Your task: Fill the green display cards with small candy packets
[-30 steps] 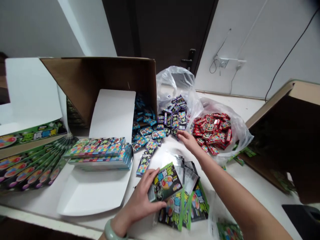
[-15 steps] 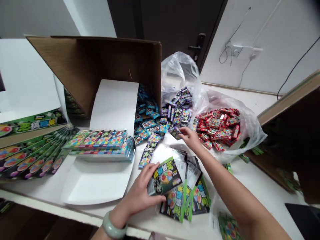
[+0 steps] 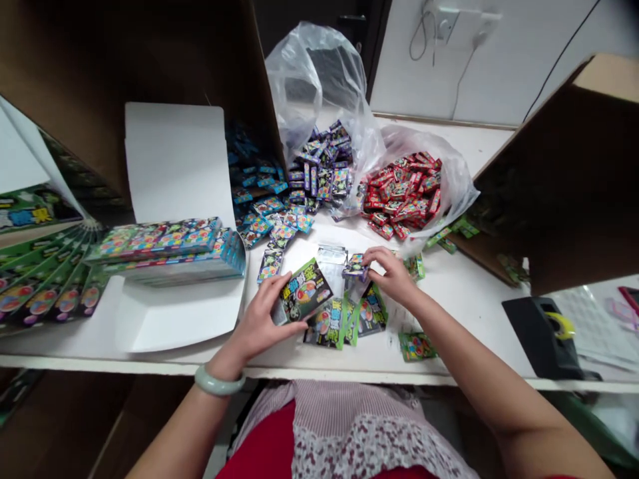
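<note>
My left hand (image 3: pixel 259 318) grips a green printed pouch (image 3: pixel 305 297) near the table's front edge, thumb on top. My right hand (image 3: pixel 392 271) pinches a small purple candy packet (image 3: pixel 355 265) just above the pouch's open end. Under both hands lie several more green pouches (image 3: pixel 344 318), some with clear backs. Behind them sit three piles of small packets: blue ones (image 3: pixel 259 213), purple ones (image 3: pixel 324 173) in a clear plastic bag, and red ones (image 3: pixel 404 193) in another clear bag.
A stack of colourful flat boxes (image 3: pixel 170 249) rests on a white card tray (image 3: pixel 174 199) at the left. Green cartons (image 3: pixel 44 286) fan out at far left. Brown cardboard boxes (image 3: pixel 564 173) stand at left and right. A black tape dispenser (image 3: pixel 544 336) sits at the right.
My right hand has picked a purple packet from the pile and drawn it back toward the pouch in my left hand. The camera has tilted downward.
</note>
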Demonstrator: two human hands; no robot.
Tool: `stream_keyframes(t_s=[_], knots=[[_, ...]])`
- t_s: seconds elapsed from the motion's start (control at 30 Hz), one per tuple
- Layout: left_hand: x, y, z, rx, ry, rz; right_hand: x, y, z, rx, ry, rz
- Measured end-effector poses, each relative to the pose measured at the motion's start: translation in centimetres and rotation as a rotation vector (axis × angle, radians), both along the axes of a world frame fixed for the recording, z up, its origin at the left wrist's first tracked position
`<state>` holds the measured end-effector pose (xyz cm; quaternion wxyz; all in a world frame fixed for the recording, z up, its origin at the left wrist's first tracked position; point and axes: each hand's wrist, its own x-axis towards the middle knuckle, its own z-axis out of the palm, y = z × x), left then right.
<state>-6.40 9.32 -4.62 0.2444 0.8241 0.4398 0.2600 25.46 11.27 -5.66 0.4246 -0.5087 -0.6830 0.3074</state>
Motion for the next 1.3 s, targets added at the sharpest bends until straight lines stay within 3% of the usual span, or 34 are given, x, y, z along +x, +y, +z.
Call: stream_keyframes(t_s=[0.17, 0.27, 0.4, 0.53, 0.63, 0.7, 0.8, 0.9, 1.1, 1.3], knots=[[0.1, -0.4, -0.2, 0.025, 0.036, -0.015, 1.7, -2.7, -1.8, 0.083, -0.461, 0.167], [-0.1, -0.7, -0.5, 0.027, 0.030, -0.012, 1.9, -4.1, -1.7, 0.007, -0.526, 0.058], [0.2, -0.7, -0.4, 0.023, 0.023, -0.050, -0.1, -4.7, -1.3, -0.150, -0.685, -0.097], [0.5, -0.7, -0.1, 0.026, 0.019, -0.095, -1.7, -4.7, -0.8, -0.148, -0.695, -0.138], [0.5, -0.9, -0.1, 0.050, 0.025, -0.115, -0.8, -5.2, 1.5, -0.007, -0.556, -0.163], [0.5, -1.0, -0.2, 0.067, 0.028, -0.135, 0.2, -5.6, 4.1, 0.086, -0.485, -0.045], [0.9, -1.0, 0.0, 0.090, 0.013, -0.182, 1.0, -6.1, 7.9, 0.091, -0.554, 0.286], [1.3, -1.0, 0.6, 0.097, 0.026, -0.250, 0.8, -5.9, 10.0, 0.060, -0.687, 0.484], [1.7, -1.2, 0.7, 0.055, 0.046, -0.329, -0.2, -4.8, 10.5, 0.020, -0.825, 0.596], [1.5, -0.8, 0.6, -0.012, 0.009, -0.351, -0.2, -4.3, 11.5, 0.021, -0.775, 0.575]])
